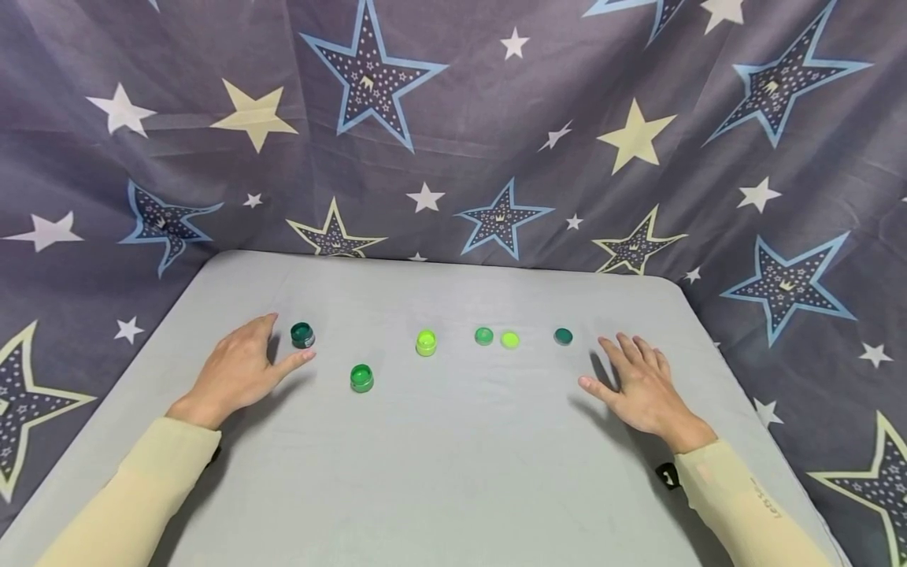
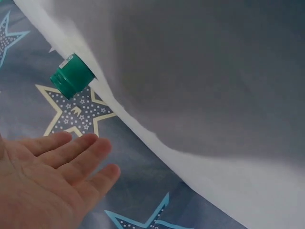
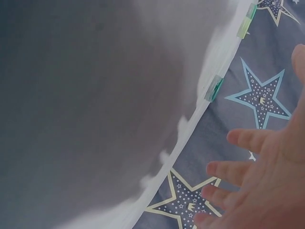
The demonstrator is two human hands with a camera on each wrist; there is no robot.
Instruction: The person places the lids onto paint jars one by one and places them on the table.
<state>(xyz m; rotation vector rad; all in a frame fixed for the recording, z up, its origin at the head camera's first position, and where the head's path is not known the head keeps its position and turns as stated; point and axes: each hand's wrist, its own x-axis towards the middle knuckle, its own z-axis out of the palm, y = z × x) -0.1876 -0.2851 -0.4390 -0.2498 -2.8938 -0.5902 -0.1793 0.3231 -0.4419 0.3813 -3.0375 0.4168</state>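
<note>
My left hand (image 1: 237, 364) hovers beside a small dark green paint jar (image 1: 302, 335), fingers extended and thumb apart. The same uncapped jar (image 2: 74, 76) shows beyond the fingertips in the left wrist view. To its right stand a mid-green jar (image 1: 361, 379) and a lime green jar (image 1: 426, 343), both without lids. On the right, my right hand (image 1: 641, 386) is spread over the table and holds nothing. Nearest to it lies a dark green lid (image 1: 563, 336), also visible as a lid (image 3: 214, 88) in the right wrist view.
A mid-green lid (image 1: 484, 336) and a lime green lid (image 1: 509, 340) lie side by side right of the lime jar. The table (image 1: 453, 472) has a pale grey cover. Behind it and at both sides hangs a dark star-patterned cloth (image 1: 453, 102).
</note>
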